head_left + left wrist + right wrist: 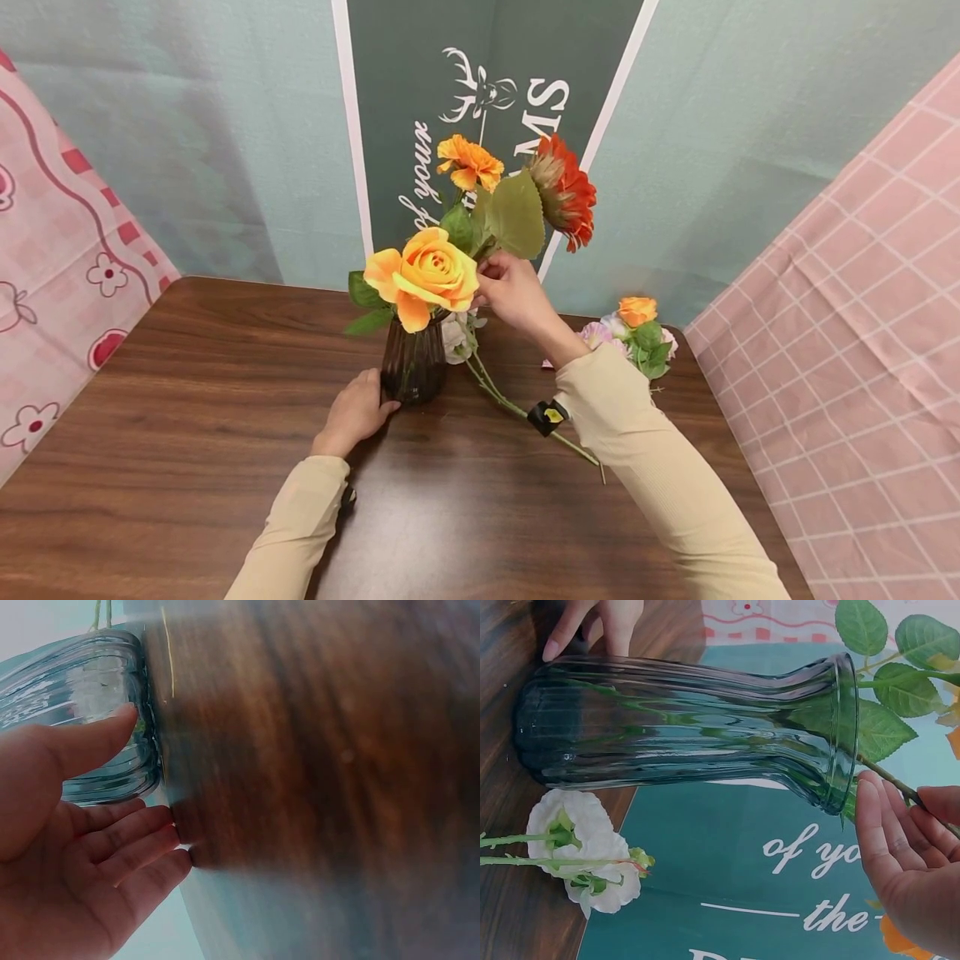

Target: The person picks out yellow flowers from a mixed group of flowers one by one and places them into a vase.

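Observation:
A dark ribbed glass vase [414, 362] stands upright on the table, holding a yellow-orange rose [431, 271] that leans toward the front. My left hand [358, 408] touches the vase's base from the left, thumb and fingers extended. Above the vase mouth, my right hand [517, 292] pinches a thin stem [889, 778] between thumb and fingers. The stem's lower end is at the glass rim. It appears to lead to the red flower [573, 196], beside a broad green leaf [516, 218]. An orange ruffled flower [470, 162] rises behind; its stem is mostly hidden.
White flowers [585, 847] lie beside the vase, their long green stems [510, 406] reaching toward the front right under my right forearm. Farther right lies a bunch of pink and orange flowers [637, 333]. Cloth hangings surround the wooden table [202, 375] at the back and sides.

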{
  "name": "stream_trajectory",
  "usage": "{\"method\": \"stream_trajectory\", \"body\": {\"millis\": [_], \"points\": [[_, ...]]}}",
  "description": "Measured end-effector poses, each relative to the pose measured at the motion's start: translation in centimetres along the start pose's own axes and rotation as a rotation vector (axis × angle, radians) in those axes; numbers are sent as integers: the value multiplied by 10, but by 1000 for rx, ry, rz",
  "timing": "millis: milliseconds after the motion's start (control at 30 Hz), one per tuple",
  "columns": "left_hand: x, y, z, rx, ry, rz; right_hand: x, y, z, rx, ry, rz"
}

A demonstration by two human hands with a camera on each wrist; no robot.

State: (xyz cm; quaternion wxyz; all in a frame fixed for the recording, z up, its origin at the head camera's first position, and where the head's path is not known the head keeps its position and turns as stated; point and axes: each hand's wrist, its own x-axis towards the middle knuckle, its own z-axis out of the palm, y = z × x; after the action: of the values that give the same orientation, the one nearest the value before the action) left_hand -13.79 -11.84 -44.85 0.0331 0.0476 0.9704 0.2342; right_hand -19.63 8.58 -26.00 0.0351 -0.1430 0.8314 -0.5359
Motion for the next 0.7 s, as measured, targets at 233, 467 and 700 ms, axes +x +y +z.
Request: {"method": "stream_trajectory", "body": {"millis": [233, 467, 700], "points": [[0, 1, 0, -1, 5, 3, -1, -2, -1, 50, -44, 67], [1, 0, 0, 0, 10, 4, 0, -3, -4, 2, -95, 61], [0, 1, 0, 1, 7, 1, -1, 0, -7, 93, -84, 82]]}}
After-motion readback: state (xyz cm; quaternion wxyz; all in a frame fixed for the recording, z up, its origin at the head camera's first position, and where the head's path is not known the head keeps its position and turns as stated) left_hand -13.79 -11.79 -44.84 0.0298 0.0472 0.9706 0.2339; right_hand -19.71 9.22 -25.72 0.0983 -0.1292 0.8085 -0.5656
